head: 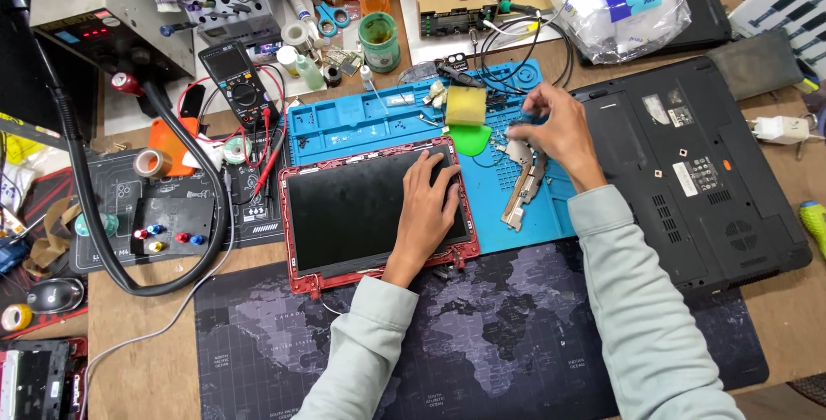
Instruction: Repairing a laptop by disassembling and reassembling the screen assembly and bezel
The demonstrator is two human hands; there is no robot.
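Lying under left hand [428, 199]: screen panel [361, 209]

Glossy black screen panel [370, 205], matt blue rubbery mat [344, 127]

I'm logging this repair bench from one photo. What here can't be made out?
- Head view: what the right hand pinches is hidden by its fingers.
- The screen panel under the left hand is partly covered.
- The black laptop shows its underside only.
- Small parts on the blue mat are too small.
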